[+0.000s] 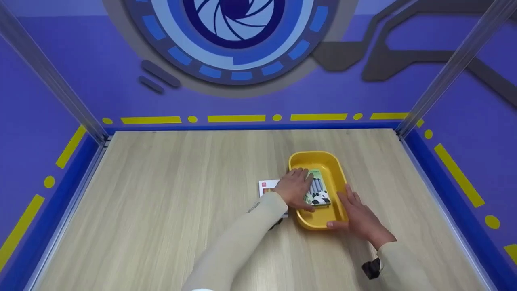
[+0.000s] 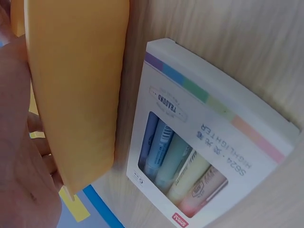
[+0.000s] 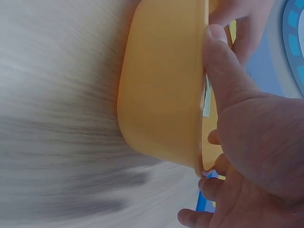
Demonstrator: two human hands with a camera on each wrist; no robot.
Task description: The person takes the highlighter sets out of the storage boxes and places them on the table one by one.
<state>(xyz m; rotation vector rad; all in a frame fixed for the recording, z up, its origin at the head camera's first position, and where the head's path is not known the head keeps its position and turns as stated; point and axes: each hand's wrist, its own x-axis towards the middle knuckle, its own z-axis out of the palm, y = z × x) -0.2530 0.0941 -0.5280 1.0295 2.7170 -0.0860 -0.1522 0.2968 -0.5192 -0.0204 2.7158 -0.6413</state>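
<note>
Yellow tray [image 1: 313,159]: right hand [image 1: 361,216] grasps it; left hand [image 1: 294,189], hold unclear; highlighter box [image 2: 204,137] legible only from left wrist.

In the head view, the left grip [image 1: 293,188] partly covers the panda box [image 1: 320,190].

From far away I see a tub [image 1: 315,161] on the counter [image 1: 181,182], toward the right. A pack [image 1: 320,188] lies inside the tub. A marker box [image 2: 213,135] lies on the counter, just left of the tub. The left fingers [image 1: 302,177] are in the tub, by the pack's left side. The right fingers [image 1: 349,195] touch the tub's right side.
</note>
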